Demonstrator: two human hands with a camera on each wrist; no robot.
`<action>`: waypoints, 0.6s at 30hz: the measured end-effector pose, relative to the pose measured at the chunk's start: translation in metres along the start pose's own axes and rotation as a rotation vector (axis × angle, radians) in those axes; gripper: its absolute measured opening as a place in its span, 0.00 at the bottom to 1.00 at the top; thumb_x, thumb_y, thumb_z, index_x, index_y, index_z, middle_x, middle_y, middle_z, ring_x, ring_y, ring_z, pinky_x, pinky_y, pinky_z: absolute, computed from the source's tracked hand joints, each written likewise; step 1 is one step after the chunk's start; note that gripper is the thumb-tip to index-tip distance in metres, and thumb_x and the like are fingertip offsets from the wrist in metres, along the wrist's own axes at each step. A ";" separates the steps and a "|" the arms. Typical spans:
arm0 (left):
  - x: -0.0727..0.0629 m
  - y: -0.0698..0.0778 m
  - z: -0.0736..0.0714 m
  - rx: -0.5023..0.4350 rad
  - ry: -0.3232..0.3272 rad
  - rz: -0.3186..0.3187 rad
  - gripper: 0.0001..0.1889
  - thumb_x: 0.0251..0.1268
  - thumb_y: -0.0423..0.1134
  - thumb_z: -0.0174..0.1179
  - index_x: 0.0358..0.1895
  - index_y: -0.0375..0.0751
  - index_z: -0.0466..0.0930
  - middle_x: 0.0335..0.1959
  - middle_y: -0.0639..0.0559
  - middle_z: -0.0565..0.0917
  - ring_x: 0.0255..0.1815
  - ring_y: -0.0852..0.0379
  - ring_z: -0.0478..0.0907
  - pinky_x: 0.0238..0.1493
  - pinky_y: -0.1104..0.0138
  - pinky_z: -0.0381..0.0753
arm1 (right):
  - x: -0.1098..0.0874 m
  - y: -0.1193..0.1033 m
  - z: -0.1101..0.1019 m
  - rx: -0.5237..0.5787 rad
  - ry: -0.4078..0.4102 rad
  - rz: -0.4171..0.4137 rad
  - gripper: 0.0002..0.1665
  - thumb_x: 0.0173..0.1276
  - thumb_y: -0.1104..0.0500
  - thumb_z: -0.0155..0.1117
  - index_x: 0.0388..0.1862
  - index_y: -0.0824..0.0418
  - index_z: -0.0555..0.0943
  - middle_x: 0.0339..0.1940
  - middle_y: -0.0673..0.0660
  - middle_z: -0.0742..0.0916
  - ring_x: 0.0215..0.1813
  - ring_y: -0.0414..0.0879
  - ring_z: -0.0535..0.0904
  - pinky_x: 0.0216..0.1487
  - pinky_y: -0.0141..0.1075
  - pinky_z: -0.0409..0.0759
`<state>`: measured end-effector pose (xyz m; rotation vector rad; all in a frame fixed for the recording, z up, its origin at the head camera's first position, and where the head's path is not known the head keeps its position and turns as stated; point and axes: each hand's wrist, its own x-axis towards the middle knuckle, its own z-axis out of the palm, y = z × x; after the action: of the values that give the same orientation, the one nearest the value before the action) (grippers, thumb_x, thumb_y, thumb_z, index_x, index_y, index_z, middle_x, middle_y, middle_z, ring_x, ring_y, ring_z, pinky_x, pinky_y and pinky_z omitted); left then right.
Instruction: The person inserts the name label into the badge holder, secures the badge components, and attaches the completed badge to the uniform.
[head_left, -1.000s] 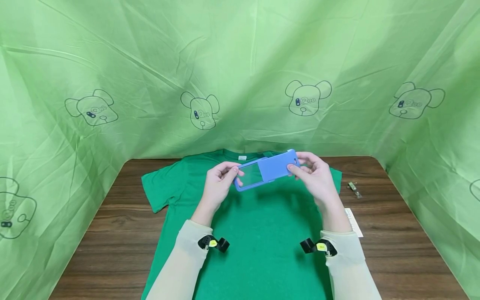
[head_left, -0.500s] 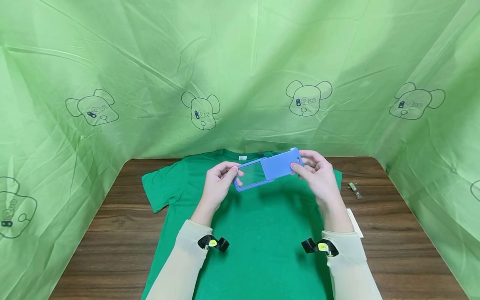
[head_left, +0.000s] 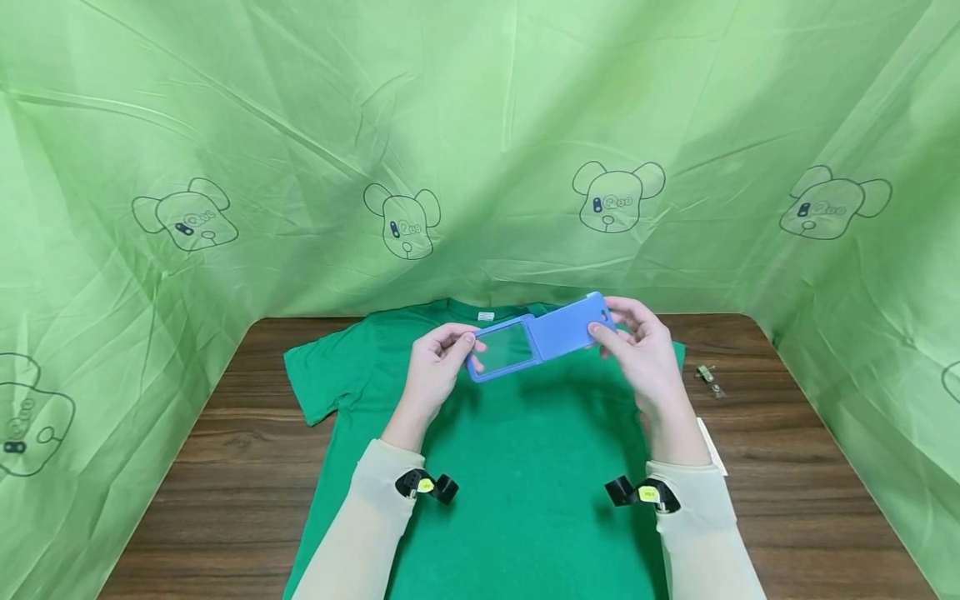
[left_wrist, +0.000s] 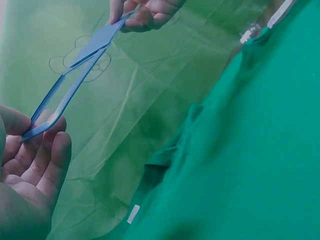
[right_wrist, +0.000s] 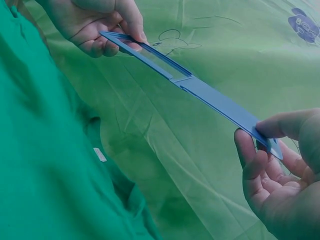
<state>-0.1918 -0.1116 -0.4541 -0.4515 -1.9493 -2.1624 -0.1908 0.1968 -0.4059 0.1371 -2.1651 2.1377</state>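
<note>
Though windowed at one end, a flat blue card holder (head_left: 555, 335).

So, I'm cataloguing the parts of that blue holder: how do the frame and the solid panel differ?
The frame surrounds a see-through window, whereas the solid panel is opaque. The left hand pinches the frame's outer end; the right hand pinches the solid panel's, near a small slot. Both are blue and held up above the green shirt.
</note>
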 end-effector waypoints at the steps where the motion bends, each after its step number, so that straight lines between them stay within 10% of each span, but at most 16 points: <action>1: 0.000 0.000 0.000 -0.001 0.001 0.000 0.10 0.85 0.30 0.59 0.53 0.24 0.86 0.38 0.35 0.90 0.27 0.58 0.87 0.37 0.68 0.88 | 0.000 0.000 0.000 0.004 0.000 -0.003 0.25 0.78 0.62 0.73 0.70 0.61 0.81 0.51 0.53 0.86 0.35 0.38 0.86 0.34 0.30 0.84; 18: 0.001 -0.002 -0.002 -0.006 0.025 -0.024 0.10 0.85 0.30 0.59 0.52 0.25 0.87 0.38 0.30 0.89 0.26 0.58 0.87 0.34 0.67 0.88 | -0.002 -0.007 0.002 0.044 0.068 -0.036 0.24 0.79 0.65 0.71 0.71 0.61 0.82 0.48 0.50 0.89 0.39 0.40 0.83 0.39 0.29 0.82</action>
<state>-0.1937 -0.1131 -0.4557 -0.4020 -1.9461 -2.1780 -0.1877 0.1948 -0.3991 0.1037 -2.0636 2.1395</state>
